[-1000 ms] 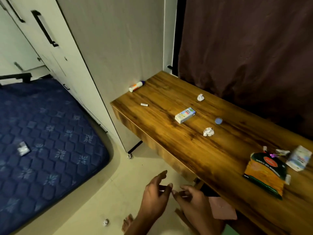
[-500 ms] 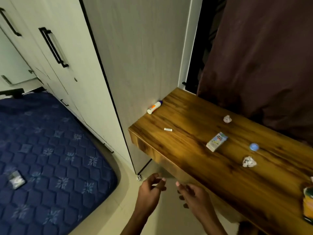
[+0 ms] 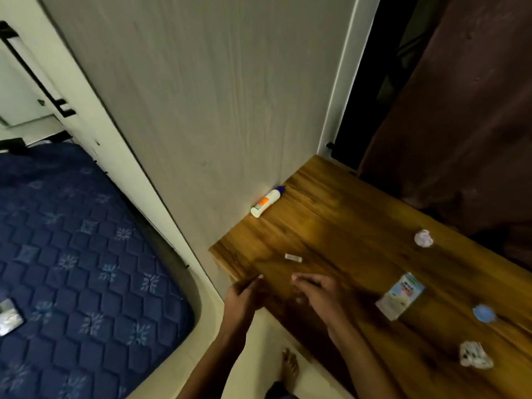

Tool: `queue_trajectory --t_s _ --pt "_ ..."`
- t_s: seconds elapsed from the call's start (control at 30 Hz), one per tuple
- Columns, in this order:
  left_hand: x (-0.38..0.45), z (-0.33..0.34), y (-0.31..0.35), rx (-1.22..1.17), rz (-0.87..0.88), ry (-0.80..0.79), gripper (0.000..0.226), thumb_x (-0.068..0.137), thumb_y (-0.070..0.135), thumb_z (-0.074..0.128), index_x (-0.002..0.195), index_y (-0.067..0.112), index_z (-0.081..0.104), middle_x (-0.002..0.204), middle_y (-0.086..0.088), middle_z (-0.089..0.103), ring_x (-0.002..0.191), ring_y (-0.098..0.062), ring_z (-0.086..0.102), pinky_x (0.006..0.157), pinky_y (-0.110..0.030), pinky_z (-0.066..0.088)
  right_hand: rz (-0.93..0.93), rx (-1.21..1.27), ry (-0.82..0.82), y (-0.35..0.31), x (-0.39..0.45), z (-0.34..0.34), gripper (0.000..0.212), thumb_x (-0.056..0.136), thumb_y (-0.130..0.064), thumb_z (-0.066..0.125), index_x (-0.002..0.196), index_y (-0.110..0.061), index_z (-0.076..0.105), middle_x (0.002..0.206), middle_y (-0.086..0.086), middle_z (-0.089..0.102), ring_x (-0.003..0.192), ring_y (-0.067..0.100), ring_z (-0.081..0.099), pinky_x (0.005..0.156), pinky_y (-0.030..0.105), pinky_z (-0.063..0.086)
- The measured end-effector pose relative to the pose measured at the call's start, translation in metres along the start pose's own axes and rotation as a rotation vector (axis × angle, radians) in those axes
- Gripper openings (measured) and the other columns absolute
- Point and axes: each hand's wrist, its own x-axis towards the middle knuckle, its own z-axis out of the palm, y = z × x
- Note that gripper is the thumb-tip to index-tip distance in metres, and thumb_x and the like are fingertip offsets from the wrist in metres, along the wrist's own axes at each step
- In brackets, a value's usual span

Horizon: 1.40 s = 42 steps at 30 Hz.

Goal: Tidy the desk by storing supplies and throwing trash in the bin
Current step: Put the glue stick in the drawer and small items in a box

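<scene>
A wooden desk (image 3: 339, 226) fills the right side. On it lie a white glue bottle (image 3: 266, 203) against the wardrobe side, a small white eraser-like piece (image 3: 293, 257), a small light-blue box (image 3: 400, 296), a blue cap (image 3: 484, 313) and two crumpled paper balls (image 3: 423, 239) (image 3: 475, 359). My left hand (image 3: 244, 300) hovers at the desk's near left corner, fingers loosely curled and apart, holding nothing. My right hand (image 3: 319, 292) is over the desk's front edge just below the small white piece, fingers extended, holding nothing.
A tall pale wardrobe (image 3: 201, 110) stands against the desk's left end. A bed with a blue quilted mattress (image 3: 72, 254) lies at left, a small silvery packet (image 3: 8, 318) on it. A dark curtain (image 3: 460, 110) hangs behind the desk. My bare foot (image 3: 289, 367) is on the floor.
The view has swung left and closer to the desk's left end. Both hands have risen from below the desk edge to the desk corner; the snack packet is out of view.
</scene>
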Motion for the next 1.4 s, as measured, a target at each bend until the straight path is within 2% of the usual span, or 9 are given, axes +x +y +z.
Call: queue_trajectory --t_s 0.23,0.37,0.43,0.5,0.63,0.8,0.97,1.23,1.4 --pt "0.093 0.034 0.048 -0.182 -0.133 0.143 0.021 0.104 0.023 0.055 0.118 0.016 0.068 0.110 -0.007 0.074 0.100 -0.026 0.073 0.072 -0.029 0.059 0.107 0.021 0.042 -0.084 0.156 0.025 0.019 0.092 -0.004 0.063 0.074 -0.012 0.063 0.076 0.012 0.066 0.064 0.021 0.066 0.057 0.029 0.052" --pt "0.138 0.043 0.061 -0.130 -0.128 0.196 0.031 0.102 0.036 0.054 0.127 0.023 0.066 0.125 -0.006 0.070 0.111 -0.029 0.067 0.100 -0.050 0.056 0.160 -0.010 0.153 -0.121 0.223 0.053 0.029 0.091 -0.017 0.066 0.115 -0.013 0.050 0.108 0.016 0.062 0.099 0.030 0.063 0.077 0.036 0.055" --pt "0.158 0.046 0.061 -0.092 -0.130 0.213 0.041 0.096 0.042 0.058 0.132 0.021 0.063 0.128 -0.011 0.068 0.115 -0.036 0.065 0.101 -0.055 0.054 0.150 -0.108 0.135 -0.121 0.252 0.068 0.072 0.085 -0.035 0.069 0.144 -0.006 0.040 0.144 0.018 0.050 0.130 0.032 0.053 0.107 0.044 0.046" --pt "0.175 0.049 0.060 -0.096 -0.129 0.237 0.047 0.092 0.043 0.060 0.133 0.018 0.060 0.123 -0.013 0.069 0.110 -0.038 0.067 0.091 -0.051 0.058 0.108 -0.089 0.142 -0.120 0.273 0.080 0.074 0.088 -0.032 0.070 0.146 0.002 0.040 0.153 0.019 0.042 0.138 0.033 0.045 0.115 0.041 0.036" --pt "0.187 0.053 0.075 -0.125 -0.079 0.201 0.035 0.098 0.033 0.049 0.127 0.017 0.060 0.100 -0.009 0.067 0.083 -0.023 0.064 0.060 -0.033 0.054 0.063 -0.176 0.240 -0.146 0.270 0.090 0.059 0.092 -0.023 0.070 0.139 0.007 0.051 0.148 0.021 0.049 0.136 0.032 0.048 0.111 0.032 0.034" --pt "0.203 0.054 0.078 -0.127 -0.175 0.170 0.031 0.095 0.005 0.049 0.124 0.010 0.057 0.098 -0.016 0.065 0.083 -0.034 0.065 0.071 -0.043 0.058 0.182 -0.089 0.123 -0.147 0.277 0.096 0.060 0.092 -0.021 0.071 0.141 0.003 0.047 0.149 0.018 0.049 0.135 0.033 0.049 0.110 0.036 0.040" --pt "0.193 0.050 0.069 -0.181 -0.263 0.134 0.011 0.102 0.014 0.050 0.095 0.012 0.059 0.082 -0.008 0.060 0.079 -0.028 0.061 0.069 -0.034 0.049 0.306 0.167 0.039 -0.130 0.247 0.084 0.033 0.103 -0.016 0.051 0.132 0.000 0.054 0.141 0.017 0.053 0.129 0.038 0.052 0.105 0.046 0.047" --pt "0.100 0.084 0.051 0.096 -0.086 -0.143 0.030 0.095 0.023 0.065 0.125 0.023 0.057 0.117 -0.002 0.064 0.108 -0.023 0.063 0.092 -0.036 0.048 0.109 0.498 0.443 -0.077 0.151 -0.012 0.017 0.085 -0.009 0.078 0.092 -0.011 0.063 0.103 0.011 0.070 0.082 0.018 0.067 0.053 0.024 0.055" --pt "0.023 0.133 0.025 0.245 0.024 -0.410 0.042 0.089 0.029 0.070 0.129 0.022 0.062 0.123 -0.009 0.068 0.116 -0.037 0.062 0.102 -0.048 0.048 0.035 0.535 0.652 -0.035 0.059 -0.106 0.026 0.077 -0.014 0.086 0.097 -0.010 0.069 0.097 0.013 0.077 0.090 0.025 0.075 0.066 0.035 0.063"
